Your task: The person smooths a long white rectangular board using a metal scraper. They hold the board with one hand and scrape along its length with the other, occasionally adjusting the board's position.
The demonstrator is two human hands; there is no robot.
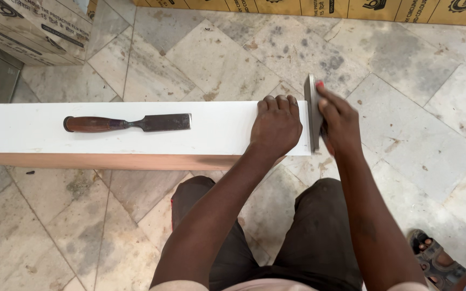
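Head camera, looking straight down: your left hand lies palm-down on the white board, near its right end, fingers curled over the far edge and pressing the top face rather than gripping anything loose. Your right hand is just past that same end of the board, its fingers closed around a flat grey block that stands on edge against the board's end face; the thumb sits on the block's far corner. The block touches the board along the cut end. A chisel with a dark wooden handle lies flat on the board well to the left of your left hand, blade pointing toward it, untouched. The board's near side shows a bare wood edge. Below the board are marble floor tiles and your knees. Cardboard boxes stand beyond the board's left part. Another person's sandalled foot shows right of your right forearm.
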